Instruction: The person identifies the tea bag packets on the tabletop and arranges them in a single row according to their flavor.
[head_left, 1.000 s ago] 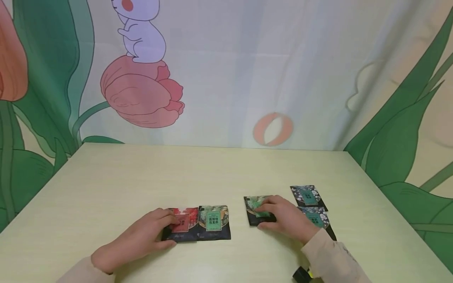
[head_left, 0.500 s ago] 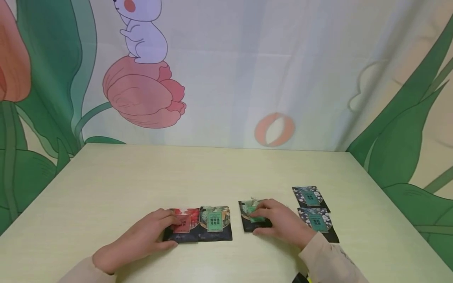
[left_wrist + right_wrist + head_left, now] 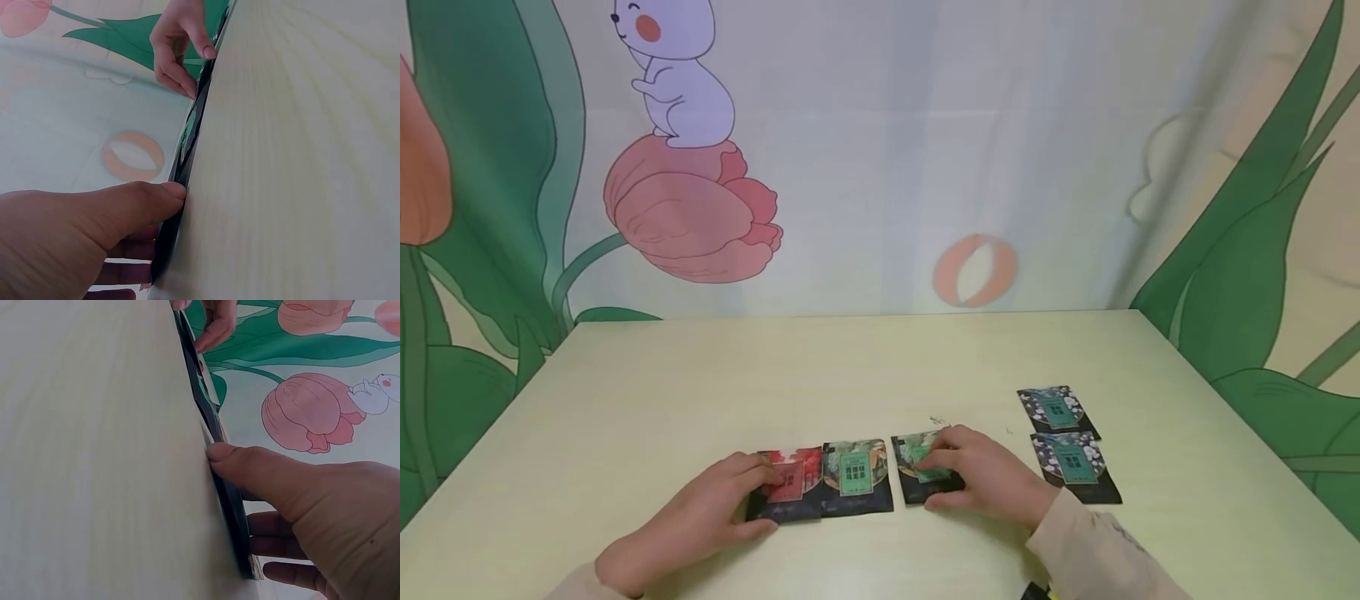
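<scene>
Several flat tea packets lie on the table. On the left, my left hand [image 3: 711, 504] holds a red-topped tea packet [image 3: 803, 493], its thumb at the near edge and fingers over the top. Right beside that packet is a green-labelled tea packet [image 3: 856, 477], untouched by either hand. My right hand [image 3: 985, 475] grips another green-labelled tea packet [image 3: 912, 483] by its right part, the thumb along the near edge. A narrow gap separates the two green packets. Edge-on, dark packet sides show by the left thumb [image 3: 165, 190] and the right thumb [image 3: 225, 455].
Two dark tea packets with white flowers, an upper one [image 3: 1057, 410] and a lower one [image 3: 1077, 467], lie to the right of my right hand. A black object [image 3: 1036, 592] shows at the bottom edge by the right sleeve. A printed curtain [image 3: 865, 167] hangs behind the table [image 3: 850, 367].
My right hand has slid its green tea packet left and toward me, narrowing the gap to the middle packet. My left hand stays on the red one. The head view has shifted slightly.
</scene>
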Demonstrator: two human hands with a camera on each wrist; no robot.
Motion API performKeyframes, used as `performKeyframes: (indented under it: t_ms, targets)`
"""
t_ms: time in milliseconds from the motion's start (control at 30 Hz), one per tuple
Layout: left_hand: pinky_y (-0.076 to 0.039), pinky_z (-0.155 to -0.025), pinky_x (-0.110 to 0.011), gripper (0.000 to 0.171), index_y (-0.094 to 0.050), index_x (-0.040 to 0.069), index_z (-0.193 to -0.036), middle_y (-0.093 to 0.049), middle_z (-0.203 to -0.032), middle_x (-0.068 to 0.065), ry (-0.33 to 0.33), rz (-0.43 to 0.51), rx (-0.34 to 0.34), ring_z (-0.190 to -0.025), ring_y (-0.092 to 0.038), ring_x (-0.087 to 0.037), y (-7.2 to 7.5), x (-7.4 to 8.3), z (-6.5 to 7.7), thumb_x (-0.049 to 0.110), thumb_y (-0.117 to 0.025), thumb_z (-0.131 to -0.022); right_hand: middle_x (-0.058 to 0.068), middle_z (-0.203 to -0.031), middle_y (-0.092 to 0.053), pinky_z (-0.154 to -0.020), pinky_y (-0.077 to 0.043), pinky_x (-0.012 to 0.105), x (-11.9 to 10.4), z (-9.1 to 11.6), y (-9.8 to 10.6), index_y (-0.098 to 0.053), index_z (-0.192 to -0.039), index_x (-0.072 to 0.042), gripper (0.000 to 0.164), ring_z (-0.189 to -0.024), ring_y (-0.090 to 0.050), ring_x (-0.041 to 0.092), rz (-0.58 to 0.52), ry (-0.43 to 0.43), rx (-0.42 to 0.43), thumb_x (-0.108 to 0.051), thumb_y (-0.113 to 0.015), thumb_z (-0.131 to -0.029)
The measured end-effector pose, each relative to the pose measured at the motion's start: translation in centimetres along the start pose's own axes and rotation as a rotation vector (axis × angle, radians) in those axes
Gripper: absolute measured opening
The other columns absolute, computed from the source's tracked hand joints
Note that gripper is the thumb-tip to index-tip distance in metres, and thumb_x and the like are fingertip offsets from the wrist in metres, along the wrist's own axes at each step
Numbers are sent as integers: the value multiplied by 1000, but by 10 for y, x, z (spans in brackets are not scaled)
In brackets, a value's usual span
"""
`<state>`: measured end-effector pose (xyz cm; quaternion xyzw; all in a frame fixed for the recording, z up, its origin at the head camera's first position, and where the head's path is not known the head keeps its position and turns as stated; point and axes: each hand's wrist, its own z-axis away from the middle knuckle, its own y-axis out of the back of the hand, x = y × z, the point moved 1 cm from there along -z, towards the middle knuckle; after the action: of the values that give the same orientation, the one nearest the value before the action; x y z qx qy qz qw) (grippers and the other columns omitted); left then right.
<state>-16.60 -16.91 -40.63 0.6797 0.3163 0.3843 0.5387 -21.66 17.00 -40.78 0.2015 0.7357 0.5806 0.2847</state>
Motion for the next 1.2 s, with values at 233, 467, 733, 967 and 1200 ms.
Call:
performKeyframes:
  t_ms: [233,467,733,967,1200]
  targets:
    - [-53,-92,-40,46,-66,15,-111,-64,-114,1,-8,-9,4,-104,-58,-17,-2,-1,1,38,-81,-74,-3,-105,-60,-87,-51,30,-4,-1,-3,-71,-113,-19,38,-96,-56,12,1,26,11,-42,-72,-82]
    - [-53,-94,-42,46,-66,15,-112,-64,-117,-1,3,-2,-6,-108,-59,-20,-2,2,0,38,-81,-74,-5,-103,-60,-84,-51,27,-5,0,-3,-71,-113,-19,40,-94,-54,9,-5,26,8,-43,-73,-81]
    - [-53,-94,-41,46,-67,15,-110,-64,-113,2,17,3,4,-105,-58,-18,-1,2,0,37,-82,-73,-5,-104,-60,-85,-50,27,-7,-2,-5,-71,-113,-20,42,-93,-53,9,25,27,23,-48,-71,-81]
    - [-53,-95,-42,47,-67,14,-111,-64,-115,0,17,12,-5,-108,-59,-20,0,2,-1,38,-82,-73,-6,-106,-59,-87,-50,28,-7,-1,-3,-70,-114,-21,44,-95,-54,9,21,13,12,-49,-70,-81]
    - [-53,-95,-42,48,-67,14,-112,-64,-116,-2,19,6,-3,-108,-59,-21,-1,2,-1,38,-81,-73,-2,-110,-62,-92,-51,33,-8,-1,6,-69,-115,-19,44,-102,-58,15,76,-2,43,-48,-70,-81]
